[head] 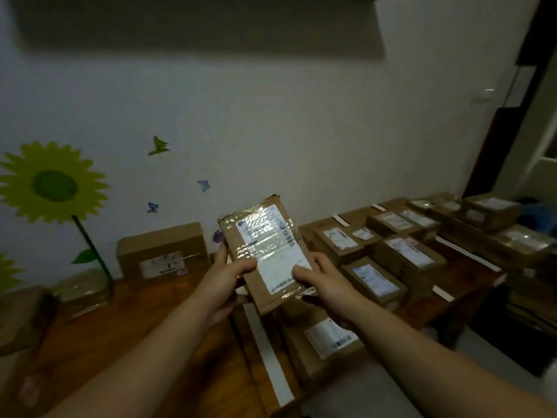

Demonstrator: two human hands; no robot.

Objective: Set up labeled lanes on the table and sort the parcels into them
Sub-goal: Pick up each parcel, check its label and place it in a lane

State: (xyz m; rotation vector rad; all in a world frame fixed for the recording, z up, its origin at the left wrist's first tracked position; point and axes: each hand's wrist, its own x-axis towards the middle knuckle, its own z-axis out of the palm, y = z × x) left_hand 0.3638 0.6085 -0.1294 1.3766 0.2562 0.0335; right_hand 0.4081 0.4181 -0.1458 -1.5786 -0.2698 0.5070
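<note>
Both forearms come in from the bottom edge. The left hand (224,285) and the right hand (324,285) grip one flat brown parcel (265,251) between them. The left thumb lies on the label face near the parcel's left edge, with the fingers curled behind. The right thumb presses the near right corner of the label, with the fingers underneath. We note the parcel is held in the air above the table (120,327), not touching it, over a white tape strip (268,357) that runs away from us along the wood.

Surface: a dark reddish-brown wooden table set against a white wall (271,131). To the right of the strip, labelled boxes (410,254) stand in rows with their labels up, and more white strips (467,253) lie between the rows. One box (328,336) lies directly below the held parcel. To the left, a cardboard box (162,254) stands at the wall with its label facing us. A plastic-wrapped package (81,291) lies beside it.

Room: the light is dim. The wall carries a sunflower decal (54,182) and butterfly decals (158,145). A dark door frame (512,101) stands at the far right.

Orientation: the parcel's long axis runs from the near end at our hands up and away, leaning slightly left. Its label face is turned toward us. Glossy clear tape covers the white label, and the print is too blurred to read.
</note>
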